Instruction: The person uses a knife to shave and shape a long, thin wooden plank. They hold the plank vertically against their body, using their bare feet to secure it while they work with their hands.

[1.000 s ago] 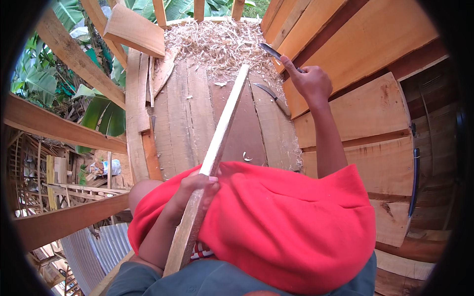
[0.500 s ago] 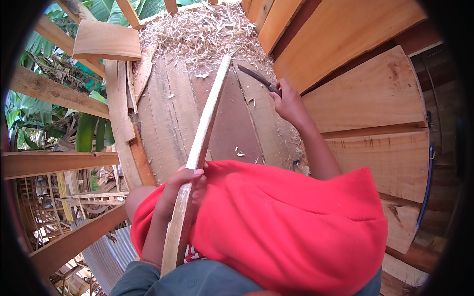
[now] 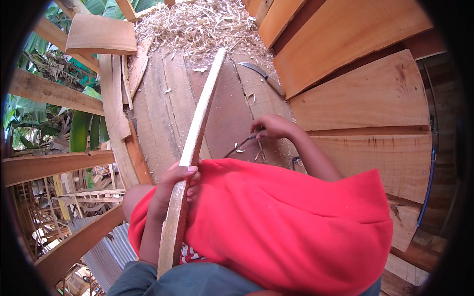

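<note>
Head view: hands (image 3: 174, 190) on wooden stick (image 3: 196, 140).

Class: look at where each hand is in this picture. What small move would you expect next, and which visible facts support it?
Probably lifting the thin curved metal tool off the brown wooden floor boards. The right hand is closed on its end, while the left hand holds the long pale wooden stick slanted above the boards, its far end near the pale wood shavings.
</note>
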A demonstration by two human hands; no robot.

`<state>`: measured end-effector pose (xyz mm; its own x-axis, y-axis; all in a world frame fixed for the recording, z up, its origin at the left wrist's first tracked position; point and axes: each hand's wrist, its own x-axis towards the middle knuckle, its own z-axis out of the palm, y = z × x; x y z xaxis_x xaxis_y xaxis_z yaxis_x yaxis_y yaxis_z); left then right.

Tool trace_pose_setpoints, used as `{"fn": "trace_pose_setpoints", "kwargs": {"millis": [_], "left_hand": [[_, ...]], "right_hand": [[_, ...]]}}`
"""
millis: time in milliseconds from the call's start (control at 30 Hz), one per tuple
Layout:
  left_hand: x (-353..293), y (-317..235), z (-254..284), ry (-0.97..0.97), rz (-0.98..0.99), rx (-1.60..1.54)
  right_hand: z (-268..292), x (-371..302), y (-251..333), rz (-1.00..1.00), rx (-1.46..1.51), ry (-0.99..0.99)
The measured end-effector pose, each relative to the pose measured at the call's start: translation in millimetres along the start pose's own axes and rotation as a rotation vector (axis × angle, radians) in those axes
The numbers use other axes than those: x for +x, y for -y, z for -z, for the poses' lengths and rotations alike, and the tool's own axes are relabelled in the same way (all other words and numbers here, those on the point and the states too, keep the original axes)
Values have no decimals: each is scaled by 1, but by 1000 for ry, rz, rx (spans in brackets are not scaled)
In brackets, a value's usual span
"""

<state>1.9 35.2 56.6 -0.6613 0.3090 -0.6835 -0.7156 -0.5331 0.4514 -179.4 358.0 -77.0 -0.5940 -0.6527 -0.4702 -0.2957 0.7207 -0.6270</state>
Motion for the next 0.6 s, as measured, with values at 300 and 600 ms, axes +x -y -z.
{"fn": "trace_pose_setpoints", "kwargs": {"millis": [300,600], "left_hand": [[-8,-3,18,-2,-4,-64],[-9,-10,35,24,6,-150]], "right_hand": [[56,52,-9,-118,71,-406],[22,70,6,-9,-83,-102]]}}
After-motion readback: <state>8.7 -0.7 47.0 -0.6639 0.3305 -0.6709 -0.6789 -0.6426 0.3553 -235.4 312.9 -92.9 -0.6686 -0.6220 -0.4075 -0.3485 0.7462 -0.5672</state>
